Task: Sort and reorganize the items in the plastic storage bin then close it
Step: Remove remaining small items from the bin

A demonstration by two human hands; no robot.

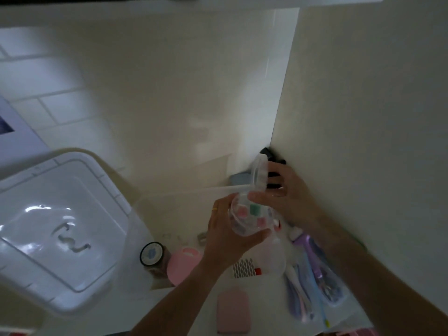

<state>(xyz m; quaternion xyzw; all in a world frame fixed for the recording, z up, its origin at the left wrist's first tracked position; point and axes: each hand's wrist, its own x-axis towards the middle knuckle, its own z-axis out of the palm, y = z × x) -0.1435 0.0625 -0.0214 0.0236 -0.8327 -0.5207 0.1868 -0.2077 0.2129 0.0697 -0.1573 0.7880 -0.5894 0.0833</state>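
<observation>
Fingers (257, 235) of left hand (225, 238) cup a clear jar (249, 214); right hand (283, 197) holds its lid (260, 173), sorting underway, recapping likely next.

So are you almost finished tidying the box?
Not yet. The bin's lid is off, lying to the left. The left hand holds a small clear jar with coloured bits inside, while the right hand holds its round lid. Combs, a pink case and tape rolls lie in the bin. Sorting and closing remain.
</observation>
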